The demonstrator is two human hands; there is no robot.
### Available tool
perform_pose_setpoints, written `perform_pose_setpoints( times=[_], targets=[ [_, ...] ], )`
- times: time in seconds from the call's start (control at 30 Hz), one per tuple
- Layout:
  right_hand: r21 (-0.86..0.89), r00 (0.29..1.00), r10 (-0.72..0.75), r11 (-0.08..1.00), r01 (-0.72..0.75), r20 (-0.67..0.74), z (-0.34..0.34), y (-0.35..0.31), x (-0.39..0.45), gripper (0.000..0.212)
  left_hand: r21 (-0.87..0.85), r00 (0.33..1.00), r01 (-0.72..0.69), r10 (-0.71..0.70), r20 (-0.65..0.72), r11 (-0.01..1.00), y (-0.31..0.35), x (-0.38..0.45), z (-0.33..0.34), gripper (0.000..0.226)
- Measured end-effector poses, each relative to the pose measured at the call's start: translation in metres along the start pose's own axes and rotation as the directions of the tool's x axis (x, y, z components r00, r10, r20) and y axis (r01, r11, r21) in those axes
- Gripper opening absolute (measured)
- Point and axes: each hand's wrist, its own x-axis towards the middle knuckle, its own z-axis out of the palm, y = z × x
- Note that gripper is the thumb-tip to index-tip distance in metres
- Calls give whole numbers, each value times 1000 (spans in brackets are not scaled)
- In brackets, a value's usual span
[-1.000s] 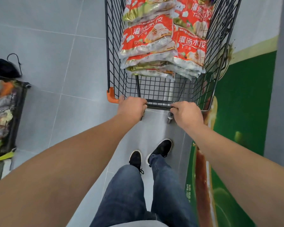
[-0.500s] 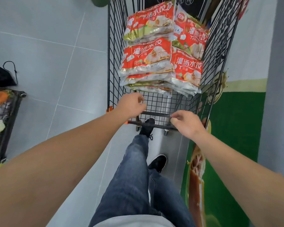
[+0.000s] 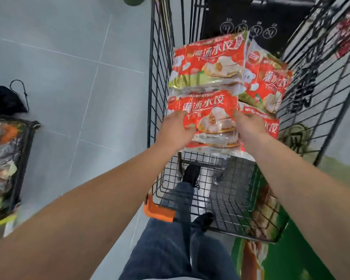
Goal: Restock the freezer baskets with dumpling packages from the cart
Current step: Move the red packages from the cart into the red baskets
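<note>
Both hands have left the cart (image 3: 156, 93) handle and gone forward into the basket, where they now flank the nearest stack of dumpling packs (image 3: 206, 110). Left hand (image 3: 176, 131) lies against the stack's left edge, thumb on top of the upper red pack; right hand (image 3: 249, 126) meets the right edge the same way. Thumbs rest on the pack, but whether the fingers have curled under is hidden, so I cannot tell if the grip is firm. More packs lie beyond the hands and to the right of them, piled against the wire wall. Pushing has ended and unloading has begun, judging by this reach: the first lift looks close. Well off to the left of the left hand, a dark basket (image 3: 26, 142) of mixed goods stands on the floor; blur hides its contents.
</note>
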Motion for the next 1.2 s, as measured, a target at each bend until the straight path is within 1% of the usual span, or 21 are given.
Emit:
perform_pose_setpoints(
  times=[0.07,0.1,0.13,0.17,0.23,0.3,0.37,0.4,0.5,0.53,0.57,0.63,0.67,0.7,0.77,0.83,0.93,1.07,1.1,1.17,1.2],
  targets=[
    [4,999,41,999,-41,-5,7,-3,10,30,5,998,7,-7,68,1000,1,4,9,56],
    [2,999,42,999,-42,-22,10,-4,14,23,-36,996,12,-8,84,999,1,5,13,55],
    [-4,998,44,999,-44,-37,10,-2,17,12,-84,996,17,-10,87,996,2,5,16,54],
    [0,997,48,999,-48,-55,7,-2,16,4,-125,998,8,0,68,992,2,5,19,52],
    [-1,993,88,996,-88,-85,-4,5,14,19,-155,1000,-10,10,4,988,1,7,21,45],
    [-2,984,119,993,-120,-129,-18,17,8,21,-136,996,18,-30,-82,990,-4,11,20,38],
    [19,974,156,988,-155,-164,-31,27,6,21,-140,986,134,-147,-82,981,-7,21,20,33],
    [29,969,174,985,-172,-176,-35,32,8,21,-149,974,215,-223,-41,965,-8,27,23,33],
    [40,965,183,983,-179,-186,-40,37,10,21,-221,910,415,-400,111,882,-12,43,29,32],
    [37,965,179,984,-176,-189,-41,38,12,22,-295,889,458,-436,140,839,-13,47,29,29],
    [40,966,171,985,-166,-196,-43,38,12,23,-398,869,492,-464,172,774,-14,49,29,24],
    [49,970,139,990,-132,-198,-49,37,5,24,-584,829,545,-493,265,602,-15,46,25,14],
    [59,970,118,992,-107,-212,-54,36,-2,22,-627,828,544,-477,295,557,-14,43,24,8],
    [73,967,91,994,-76,-238,-62,34,-11,18,-647,834,538,-450,319,540,-9,39,23,5],
    [78,963,39,997,-18,-268,-74,33,-27,12,-677,851,517,-404,336,524,-1,30,21,9],
    [75,957,14,997,8,-288,-92,38,-47,12,-692,877,478,-331,347,541,13,20,22,7],
    [145,939,26,989,26,-343,-119,60,-75,23,-688,899,433,-219,379,583,38,0,24,6],
    [214,908,28,974,69,-418,-149,93,-115,23,-701,900,395,-97,425,593,64,-26,23,3],
    [231,894,29,969,85,-447,-158,102,-127,24,-706,895,380,-46,443,598,70,-34,23,4],
    [286,863,29,948,136,-504,-177,125,-154,24,-712,870,350,69,488,609,85,-55,26,5],
    [311,852,34,938,153,-523,-184,137,-164,24,-707,849,357,103,517,610,91,-64,27,6]
  ],
)
